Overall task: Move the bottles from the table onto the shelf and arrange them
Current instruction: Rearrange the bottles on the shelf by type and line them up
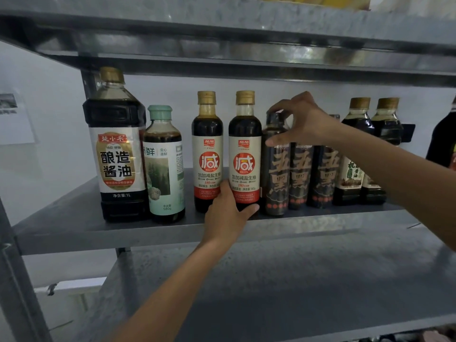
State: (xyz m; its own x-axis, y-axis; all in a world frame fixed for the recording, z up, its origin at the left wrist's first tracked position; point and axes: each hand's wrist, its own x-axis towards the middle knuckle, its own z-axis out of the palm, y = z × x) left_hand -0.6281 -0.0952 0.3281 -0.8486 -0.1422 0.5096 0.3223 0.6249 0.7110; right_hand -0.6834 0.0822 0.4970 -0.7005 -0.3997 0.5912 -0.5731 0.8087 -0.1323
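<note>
A row of sauce bottles stands upright on the grey metal shelf (pixel 74 223). From the left: a large 1L soy bottle (pixel 118 154), a green-capped bottle (pixel 164 169), two white-and-red labelled bottles (pixel 207 154) (pixel 244 149), three dark black-labelled bottles (pixel 275 174) (pixel 301 174) (pixel 325 176), then two gold-capped dark bottles (pixel 351 169) (pixel 387 129). My left hand (pixel 228 213) grips the base of the second white-and-red bottle. My right hand (pixel 299 122) rests its fingers on the cap and neck of the first black-labelled bottle.
A metal shelf (pixel 246 28) sits close above the bottle caps. A lower shelf (pixel 271 292) lies below my arms. The upright post (pixel 14 267) runs down the left. Another dark bottle (pixel 441 141) shows at the right edge. A white wall is behind.
</note>
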